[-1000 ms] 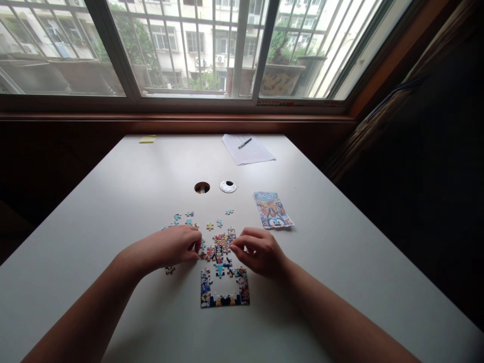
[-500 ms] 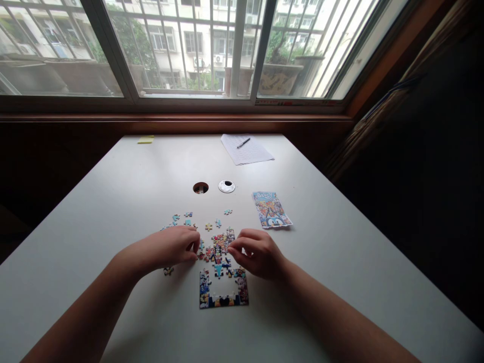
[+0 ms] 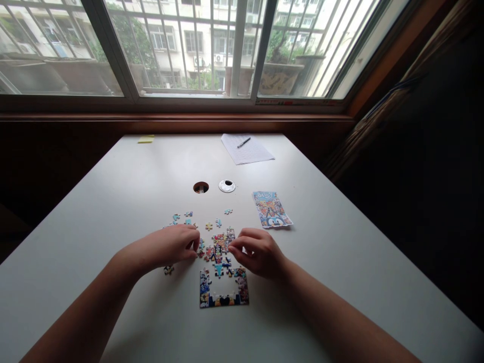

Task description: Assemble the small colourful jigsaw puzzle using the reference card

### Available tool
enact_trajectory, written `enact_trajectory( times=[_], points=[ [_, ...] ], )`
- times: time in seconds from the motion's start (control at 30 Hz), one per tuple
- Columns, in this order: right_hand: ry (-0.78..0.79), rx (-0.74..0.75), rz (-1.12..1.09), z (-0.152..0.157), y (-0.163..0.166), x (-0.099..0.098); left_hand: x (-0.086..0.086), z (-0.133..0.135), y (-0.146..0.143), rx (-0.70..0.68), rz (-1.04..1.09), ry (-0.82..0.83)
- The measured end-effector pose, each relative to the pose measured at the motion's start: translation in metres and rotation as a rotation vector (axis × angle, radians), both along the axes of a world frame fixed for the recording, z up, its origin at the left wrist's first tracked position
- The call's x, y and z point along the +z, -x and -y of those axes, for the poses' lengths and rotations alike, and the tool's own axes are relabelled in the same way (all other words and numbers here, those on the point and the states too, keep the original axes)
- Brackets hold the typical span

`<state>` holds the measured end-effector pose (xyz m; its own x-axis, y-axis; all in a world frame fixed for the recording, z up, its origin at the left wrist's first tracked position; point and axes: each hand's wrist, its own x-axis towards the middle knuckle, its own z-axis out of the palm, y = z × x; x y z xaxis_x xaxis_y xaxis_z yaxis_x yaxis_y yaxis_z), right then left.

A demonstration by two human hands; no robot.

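Pinching the puzzle cluster (image 3: 220,245) from both sides, left hand (image 3: 170,248) and right hand (image 3: 260,255) sit far from table (image 3: 351,252) edges.

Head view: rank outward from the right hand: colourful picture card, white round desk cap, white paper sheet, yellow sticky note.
From right hand:
1. Colourful picture card, right side.
2. White round desk cap, centre.
3. White paper sheet, far edge.
4. Yellow sticky note, far left.

We spot blue lettering atop the colourful glossy picture card (image 3: 271,209) near the desk's right edge, too small to read; the white paper sheet's (image 3: 247,149) lines likewise.
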<state>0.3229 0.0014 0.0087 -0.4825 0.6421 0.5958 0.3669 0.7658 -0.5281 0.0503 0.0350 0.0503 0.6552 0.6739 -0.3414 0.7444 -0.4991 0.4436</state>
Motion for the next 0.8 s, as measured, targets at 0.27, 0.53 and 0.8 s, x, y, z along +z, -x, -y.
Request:
enact_trajectory(
  times=[0.27,0.53,0.8],
  points=[
    [-0.001,0.0,-0.01,-0.0002,0.0003,0.0,-0.0001,0.0001,-0.0001,0.003,0.006,-0.008],
    [0.008,-0.01,-0.015,0.0,0.0005,0.0008,-0.0001,-0.0001,-0.0009,0.006,0.018,-0.007],
    [0.008,-0.015,-0.032,-0.0015,-0.0008,-0.0005,-0.0011,-0.0009,-0.001,0.006,0.01,-0.007]
  ],
)
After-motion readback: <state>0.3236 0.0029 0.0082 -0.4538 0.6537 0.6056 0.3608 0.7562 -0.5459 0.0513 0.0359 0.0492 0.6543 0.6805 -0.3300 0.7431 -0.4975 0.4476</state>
